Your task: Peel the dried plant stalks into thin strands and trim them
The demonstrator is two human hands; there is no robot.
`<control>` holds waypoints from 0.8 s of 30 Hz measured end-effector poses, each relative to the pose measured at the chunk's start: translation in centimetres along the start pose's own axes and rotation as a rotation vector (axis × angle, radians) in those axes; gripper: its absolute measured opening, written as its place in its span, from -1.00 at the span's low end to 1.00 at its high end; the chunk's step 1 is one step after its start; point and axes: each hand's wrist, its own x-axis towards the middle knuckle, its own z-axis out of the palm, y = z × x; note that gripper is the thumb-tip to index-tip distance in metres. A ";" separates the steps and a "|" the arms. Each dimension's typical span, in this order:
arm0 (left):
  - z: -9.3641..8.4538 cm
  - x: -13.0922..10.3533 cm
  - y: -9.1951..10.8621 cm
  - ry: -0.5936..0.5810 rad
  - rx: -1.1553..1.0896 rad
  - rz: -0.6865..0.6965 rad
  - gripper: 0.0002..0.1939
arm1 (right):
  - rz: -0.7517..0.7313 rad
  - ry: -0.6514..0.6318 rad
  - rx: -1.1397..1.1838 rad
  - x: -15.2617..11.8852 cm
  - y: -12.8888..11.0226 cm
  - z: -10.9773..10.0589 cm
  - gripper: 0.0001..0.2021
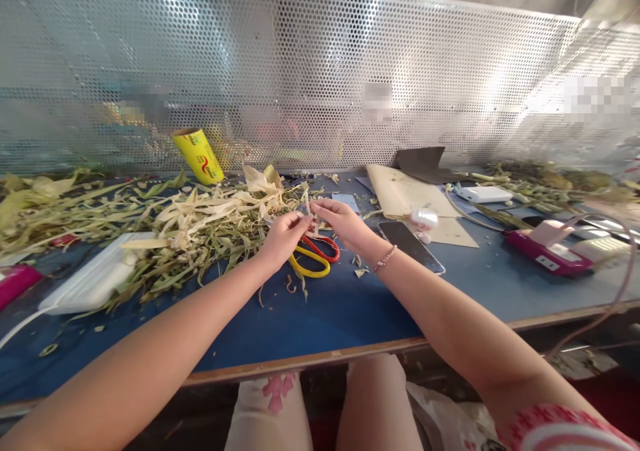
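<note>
My left hand (286, 239) and my right hand (345, 224) meet over the middle of the blue table (325, 314), fingertips nearly touching. Both hands are closed in a pinch. A thin pale strip (307, 198) rises between the fingertips; which hand grips it, and what else lies in the fingers, is too small to tell. Scissors with one yellow and one red handle (311, 273) lie just under the hands, their blades hidden. A heap of dried leaves and stalks (215, 231) spreads to the left of my left hand.
A yellow roll (199, 156) stands tilted at the back. Left is a white power strip (95, 274). On the right are a phone (411, 246), tan paper (400, 194), a white device (484, 194), a magenta socket block (547, 252) and cables. Behind rises a perforated metal panel (310, 58).
</note>
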 end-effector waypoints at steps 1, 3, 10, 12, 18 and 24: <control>0.0 0.0 0.1 -0.001 -0.001 0.000 -0.65 | 0.001 0.003 0.043 0.0 0.0 0.1 -0.81; 0.1 0.0 0.1 -0.011 -0.011 -0.007 -0.65 | 0.000 0.000 0.120 -0.1 0.1 0.1 -0.79; 0.2 0.3 -0.5 -0.026 -0.205 -0.049 -0.68 | -0.026 -0.086 0.209 -0.3 -0.1 0.0 -0.74; 0.4 0.3 -0.2 -0.020 -0.287 -0.080 -0.69 | -0.047 -0.125 0.156 -0.2 -0.2 -0.3 -0.75; 0.4 0.4 0.5 0.008 -0.328 -0.129 -0.74 | -0.100 -0.221 -0.083 0.4 -0.3 -1.7 -0.84; 0.3 0.3 0.6 -0.024 -0.298 -0.153 -0.75 | -0.081 -0.225 -0.182 0.4 -0.5 -2.0 -0.87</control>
